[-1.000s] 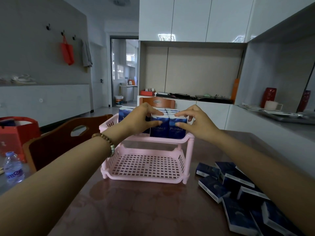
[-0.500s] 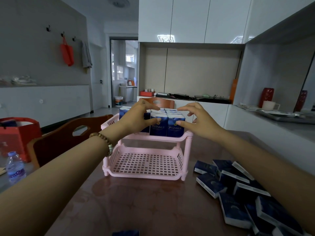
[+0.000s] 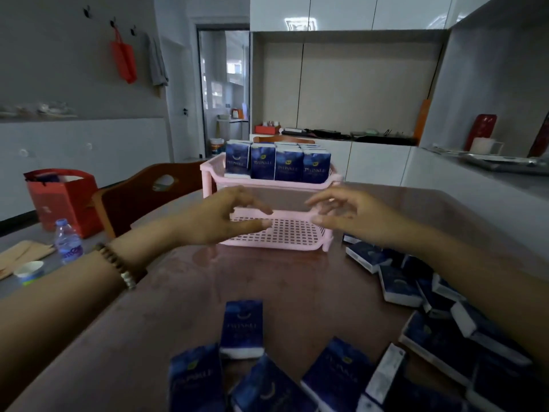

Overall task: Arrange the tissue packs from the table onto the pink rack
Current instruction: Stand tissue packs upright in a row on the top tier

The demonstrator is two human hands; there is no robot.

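Hovering over the brown table (image 3: pixel 178 307), the left hand (image 3: pixel 219 217) and the right hand (image 3: pixel 350 215) face each other in front of the pink rack (image 3: pixel 276 247). They are a little apart, at the height of the gap between its two tiers. Both hands hold nothing: the fingers are spread and loosely bent, with the thumbs below. The fingertips are blurred, so it seems they do not touch the rack, but I cannot say this for sure. A beaded bracelet (image 3: pixel 118 267) is on the left wrist.

On the upper tier stands a row of tissue packs (image 3: pixel 288 166), upright, side by side and touching, with more packs behind them. The grid floor of the lower tier is visible between the hands.

The loose packs (image 3: pixel 398 285) lie in a heap on the table, right of the rack and under the right forearm, and the heap runs toward the near edge. A single pack (image 3: pixel 242 327) lies flat near the middle, touching other packs at its near end.

Left of the table is a wooden chair (image 3: pixel 139 191), with a red bag (image 3: pixel 64 197) beyond it. A water bottle (image 3: pixel 67 245) and a paper cup (image 3: pixel 28 270) stand on a grey surface there.
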